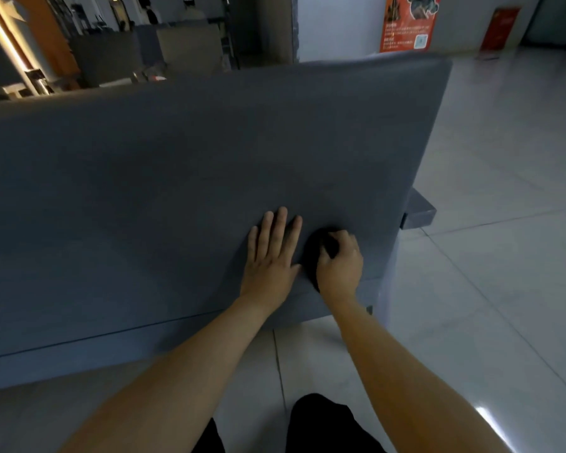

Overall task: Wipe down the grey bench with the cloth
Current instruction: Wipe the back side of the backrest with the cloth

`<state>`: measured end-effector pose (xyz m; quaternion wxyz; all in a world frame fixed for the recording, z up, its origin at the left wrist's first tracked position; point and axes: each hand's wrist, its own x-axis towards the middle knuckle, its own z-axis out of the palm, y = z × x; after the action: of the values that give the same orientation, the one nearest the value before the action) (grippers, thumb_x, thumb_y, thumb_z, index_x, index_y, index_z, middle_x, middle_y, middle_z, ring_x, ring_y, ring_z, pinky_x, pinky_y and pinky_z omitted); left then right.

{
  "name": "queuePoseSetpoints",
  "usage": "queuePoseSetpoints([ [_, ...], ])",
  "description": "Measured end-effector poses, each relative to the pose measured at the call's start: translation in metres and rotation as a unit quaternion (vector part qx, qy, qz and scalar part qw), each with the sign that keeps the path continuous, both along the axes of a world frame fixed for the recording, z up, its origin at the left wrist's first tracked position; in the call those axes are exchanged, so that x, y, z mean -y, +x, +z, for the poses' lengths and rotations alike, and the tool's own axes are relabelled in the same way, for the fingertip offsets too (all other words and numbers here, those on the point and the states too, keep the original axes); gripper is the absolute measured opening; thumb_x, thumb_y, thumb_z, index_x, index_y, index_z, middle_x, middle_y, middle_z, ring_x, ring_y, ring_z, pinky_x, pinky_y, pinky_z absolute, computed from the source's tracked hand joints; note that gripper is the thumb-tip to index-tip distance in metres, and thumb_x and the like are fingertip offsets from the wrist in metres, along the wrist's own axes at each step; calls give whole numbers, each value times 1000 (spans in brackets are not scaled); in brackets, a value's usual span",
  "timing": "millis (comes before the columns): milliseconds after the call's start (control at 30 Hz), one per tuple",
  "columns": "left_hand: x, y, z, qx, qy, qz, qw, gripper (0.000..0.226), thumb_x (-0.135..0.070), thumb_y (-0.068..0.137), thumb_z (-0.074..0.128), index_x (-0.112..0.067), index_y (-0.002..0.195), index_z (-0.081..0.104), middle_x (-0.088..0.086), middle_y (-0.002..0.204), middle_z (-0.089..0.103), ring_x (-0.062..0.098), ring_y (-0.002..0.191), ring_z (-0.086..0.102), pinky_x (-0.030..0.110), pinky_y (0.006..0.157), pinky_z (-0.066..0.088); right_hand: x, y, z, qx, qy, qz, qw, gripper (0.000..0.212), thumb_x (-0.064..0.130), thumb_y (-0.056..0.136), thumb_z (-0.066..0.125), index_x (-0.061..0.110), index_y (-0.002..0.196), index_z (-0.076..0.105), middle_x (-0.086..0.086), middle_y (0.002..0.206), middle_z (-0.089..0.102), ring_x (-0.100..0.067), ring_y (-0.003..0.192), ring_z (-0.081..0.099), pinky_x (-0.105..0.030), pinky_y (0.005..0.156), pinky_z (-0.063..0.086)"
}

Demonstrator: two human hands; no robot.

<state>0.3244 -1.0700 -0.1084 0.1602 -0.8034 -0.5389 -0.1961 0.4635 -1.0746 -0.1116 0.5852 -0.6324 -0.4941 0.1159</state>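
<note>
Table [177,191], grey: left hand [270,256] laid flat, fingers straight; right hand [339,264] clenched round dark cloth [312,253]. Risk: patches likely missed, cloth being bunched small.

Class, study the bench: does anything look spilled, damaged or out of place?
Nothing stands out. The grey bench looks intact; the left hand lies flat on it, and the right hand grips the dark cloth.

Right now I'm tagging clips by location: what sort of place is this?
Probably a public lobby or waiting area: a long grey bench, pale tiled floor, and an orange poster on the far wall.
</note>
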Motion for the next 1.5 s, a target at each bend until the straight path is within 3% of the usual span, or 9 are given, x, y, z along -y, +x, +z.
queuePoseSetpoints([
  [200,-12,1,-11,-19,16,25,999,102,-39,96,63,-21,160,-14,9,166,-26,31,152,-23,50,123,-14,-8,-8,-11,-73,-46,5,996,10,9,92,64,10,102,68,-6,100,70,-21,92,64,-25,78,45],
  [433,-9,-1,-2,-37,9,31,999,104,-37,95,65,-21,160,-15,9,165,-28,31,152,-23,50,123,-14,-8,9,19,-131,-202,28,970,23,25,94,69,9,110,71,-10,102,71,-27,96,66,-31,81,53],
  [633,-9,-4,-5,-31,18,18,999,97,-35,98,61,-23,161,-13,6,165,-29,28,152,-26,45,122,-20,-1,-4,20,-185,-17,-62,981,5,18,97,64,14,95,62,1,91,65,-14,86,59,-22,76,45],
  [733,-14,-6,-10,-34,30,14,999,96,-16,96,56,-23,160,-15,4,163,-33,27,150,-30,45,121,-21,-4,-36,-2,-207,-39,-35,977,5,15,97,63,17,92,60,1,91,66,-13,85,61,-23,77,49],
  [933,-20,-10,-15,-44,32,11,998,101,-23,96,61,-23,159,-17,4,163,-34,26,150,-31,45,121,-21,-1,-46,-24,-197,-89,16,976,4,16,96,64,14,99,67,1,93,72,-13,87,66,-31,81,56],
  [1167,-14,-9,-7,-41,14,8,999,106,-41,93,66,-23,160,-14,4,164,-31,25,150,-30,44,121,-21,-19,8,21,-291,-69,-151,942,16,23,98,64,9,106,64,-4,100,65,-21,92,59,-30,79,45],
  [1267,-13,-10,-8,-58,9,13,998,103,-24,94,61,-23,159,-20,4,161,-38,25,148,-35,44,119,-24,-17,-36,13,-309,-108,-113,938,19,21,99,62,6,110,65,-6,101,66,-21,93,60,-29,80,45],
  [1400,-18,-22,-10,-64,29,1,998,106,-31,90,67,-23,161,-10,3,165,-29,25,152,-27,41,121,-22,-5,-73,-2,-304,-145,-23,941,12,19,97,63,9,103,67,-5,95,69,-22,89,65,-29,76,48],
  [1500,-21,-23,-8,-75,26,-6,997,111,-30,88,74,-23,161,-10,3,166,-26,24,152,-25,40,121,-21,-11,-48,-2,-338,-130,-53,931,17,22,96,67,9,107,69,-4,97,68,-22,93,66,-32,82,53],
])
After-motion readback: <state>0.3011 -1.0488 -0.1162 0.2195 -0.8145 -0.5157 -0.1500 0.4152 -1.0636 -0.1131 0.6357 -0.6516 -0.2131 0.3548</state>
